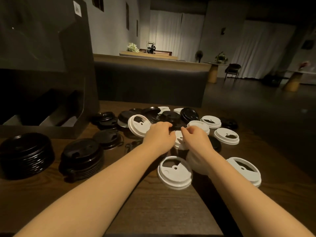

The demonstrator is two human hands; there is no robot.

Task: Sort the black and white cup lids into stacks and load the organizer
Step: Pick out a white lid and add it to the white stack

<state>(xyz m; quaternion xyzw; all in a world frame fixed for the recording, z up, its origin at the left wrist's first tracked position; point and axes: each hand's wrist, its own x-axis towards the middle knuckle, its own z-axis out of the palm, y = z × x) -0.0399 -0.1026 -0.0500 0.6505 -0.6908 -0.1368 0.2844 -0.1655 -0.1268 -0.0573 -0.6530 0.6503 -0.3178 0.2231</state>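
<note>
Loose black and white cup lids [212, 121] lie scattered over the middle of the wooden table [153, 211]. Two stacks of black lids [25, 152] [82, 157] stand at the left, in front of the tall black organizer [44, 65]. My left hand [158, 135] reaches into the pile, its fingers curled on the edge of a black lid [171, 117]. A tilted white lid [136, 127] leans beside that hand. My right hand [195, 137] pinches the rim of a white lid [178, 141] lying between the two hands. A white stack [196, 165] is partly hidden under my right wrist.
Single white lids [174, 172] [244, 170] lie near me at the centre and right. The organizer's open slots [56, 110] face the table at the far left. A dark bench back [150, 82] runs behind the table. The table's right edge drops to the floor [265, 117].
</note>
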